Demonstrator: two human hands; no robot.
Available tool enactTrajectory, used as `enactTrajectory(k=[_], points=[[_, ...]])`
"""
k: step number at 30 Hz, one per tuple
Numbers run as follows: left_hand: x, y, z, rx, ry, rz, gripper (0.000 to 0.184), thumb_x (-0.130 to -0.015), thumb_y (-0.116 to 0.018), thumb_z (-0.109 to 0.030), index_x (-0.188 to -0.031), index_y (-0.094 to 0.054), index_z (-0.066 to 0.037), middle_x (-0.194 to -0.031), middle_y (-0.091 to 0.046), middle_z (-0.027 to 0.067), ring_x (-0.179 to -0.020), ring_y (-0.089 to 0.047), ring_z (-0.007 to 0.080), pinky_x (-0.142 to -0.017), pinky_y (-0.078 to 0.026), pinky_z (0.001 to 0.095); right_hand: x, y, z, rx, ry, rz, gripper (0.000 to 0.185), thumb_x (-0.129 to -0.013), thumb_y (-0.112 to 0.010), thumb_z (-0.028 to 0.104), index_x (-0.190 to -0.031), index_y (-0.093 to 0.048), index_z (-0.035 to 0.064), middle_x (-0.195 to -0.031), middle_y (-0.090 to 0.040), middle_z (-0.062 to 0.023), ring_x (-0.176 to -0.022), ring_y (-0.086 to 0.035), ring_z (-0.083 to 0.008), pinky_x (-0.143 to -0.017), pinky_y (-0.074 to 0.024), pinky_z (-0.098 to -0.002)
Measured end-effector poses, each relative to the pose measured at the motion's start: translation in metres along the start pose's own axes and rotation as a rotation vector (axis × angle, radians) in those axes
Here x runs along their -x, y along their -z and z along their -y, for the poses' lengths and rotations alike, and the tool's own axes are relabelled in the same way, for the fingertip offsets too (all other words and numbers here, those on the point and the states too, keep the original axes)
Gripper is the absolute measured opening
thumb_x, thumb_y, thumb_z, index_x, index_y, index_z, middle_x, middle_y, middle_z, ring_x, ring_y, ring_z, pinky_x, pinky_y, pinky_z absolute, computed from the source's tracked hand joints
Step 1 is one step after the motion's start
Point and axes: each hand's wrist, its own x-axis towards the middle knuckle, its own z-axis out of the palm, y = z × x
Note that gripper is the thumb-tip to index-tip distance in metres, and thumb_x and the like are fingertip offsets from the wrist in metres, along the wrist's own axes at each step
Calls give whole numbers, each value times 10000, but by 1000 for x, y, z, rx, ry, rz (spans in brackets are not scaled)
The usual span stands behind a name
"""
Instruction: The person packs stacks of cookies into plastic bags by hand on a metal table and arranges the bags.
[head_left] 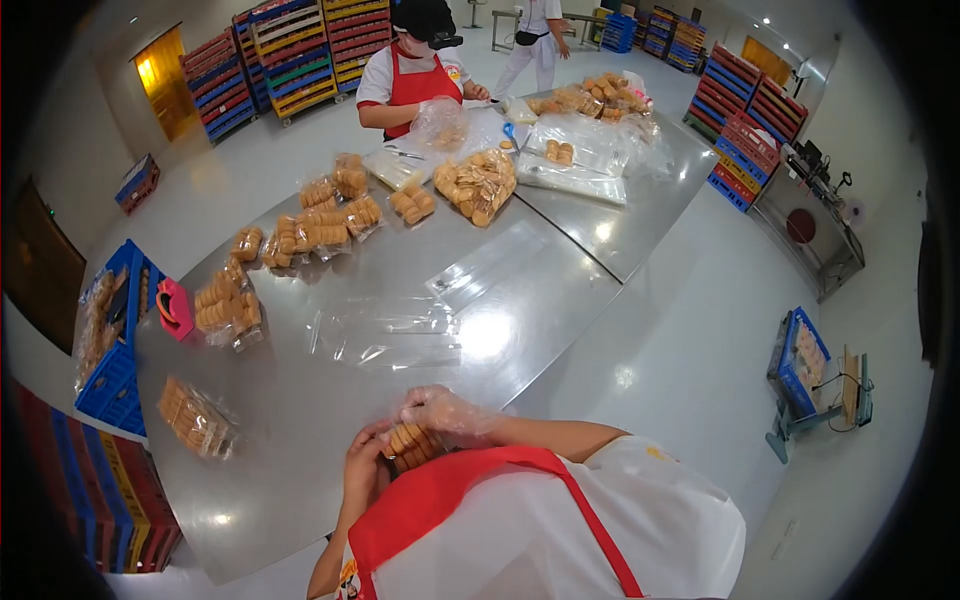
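Close to my body, at the near table edge, is a clear bag of round biscuits (412, 448) lined up in rows. My left hand (366, 458) is closed on its left side. My right hand (440, 412), in a thin clear plastic glove, grips the bag's top end. The undersides of the fingers are hidden. Beyond my hands, flat clear plastic bags (385, 335) lie on the steel table (300, 420). A filled biscuit pack (197, 418) rests to the left, and more packed biscuits (322, 230) are heaped farther back.
A large bag of loose biscuits (475, 187) sits mid-table. Past it, a co-worker in a red apron (415, 95) handles a plastic bag. Blue scissors (510, 134) lie nearby. A pink holder (175, 308) and a blue crate (115, 385) are at left; stacked crates (290, 60) stand behind.
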Motion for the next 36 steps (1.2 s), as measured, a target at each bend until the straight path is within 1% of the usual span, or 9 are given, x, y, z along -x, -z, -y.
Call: enactTrajectory(k=[7,10,13,16,19,22,31,34,36], points=[[-4,6,3,-33,18,-21,264,-881,-606,9,-1130,-645,87,-1100,-676,164,-1060,-633,269,-981,-489,394,6,3,-2,-107,11,102,221,-932,-662,204,-1022,-594,14,-960,-617,-68,-909,-588,-157,-799,-506,-318],[-6,5,4,-31,31,-51,244,-876,-609,10,-1099,-662,91,-1102,-686,169,-1063,-631,270,-984,-486,393,14,3,7,-106,-16,91,167,-885,-655,138,-980,-612,7,-964,-618,-88,-912,-579,-170,-817,-487,-325],[-10,9,9,-50,15,-80,226,-874,-615,7,-1074,-675,92,-1102,-694,175,-1065,-632,272,-988,-483,393,8,9,-5,-12,57,101,235,-925,-643,223,-1025,-587,18,-1008,-614,-74,-953,-567,-154,-820,-481,-324],[-7,3,7,-41,11,-83,233,-874,-627,-5,-1077,-680,97,-1106,-697,184,-1072,-634,276,-994,-479,391,10,10,-4,-32,30,85,239,-922,-638,228,-1035,-592,22,-1014,-607,-78,-958,-555,-156,-831,-475,-329],[1,-7,-1,-11,43,-33,269,-882,-631,-24,-1114,-672,106,-1117,-694,189,-1083,-635,280,-999,-476,391,21,9,13,33,4,67,228,-925,-642,244,-1004,-608,34,-959,-597,-63,-905,-547,-150,-796,-462,-322],[7,-12,-7,-17,59,7,307,-891,-629,-41,-1155,-658,114,-1133,-689,189,-1092,-636,283,-1003,-474,395,19,15,14,129,90,127,203,-925,-655,226,-981,-625,33,-921,-594,-53,-855,-536,-139,-762,-444,-313],[17,-9,-9,-54,43,89,330,-906,-623,-44,-1201,-643,103,-1170,-674,153,-1123,-617,241,-1020,-459,369,9,15,-5,-186,113,217,141,-921,-704,177,-938,-639,53,-874,-559,-9,-803,-491,-109,-713,-402,-287],[17,-5,-7,-80,9,84,303,-898,-624,-24,-1177,-662,87,-1187,-663,134,-1132,-607,222,-1024,-454,356,9,20,-3,-104,50,249,204,-913,-649,137,-1066,-650,0,-1101,-623,-92,-1023,-565,-180,-906,-458,-331],[11,10,4,-124,-53,65,290,-888,-621,3,-1164,-676,72,-1202,-653,120,-1139,-600,211,-1026,-452,351,6,21,-8,-105,69,267,190,-917,-644,137,-1055,-655,7,-1107,-622,-89,-1027,-563,-179,-906,-457,-332]])
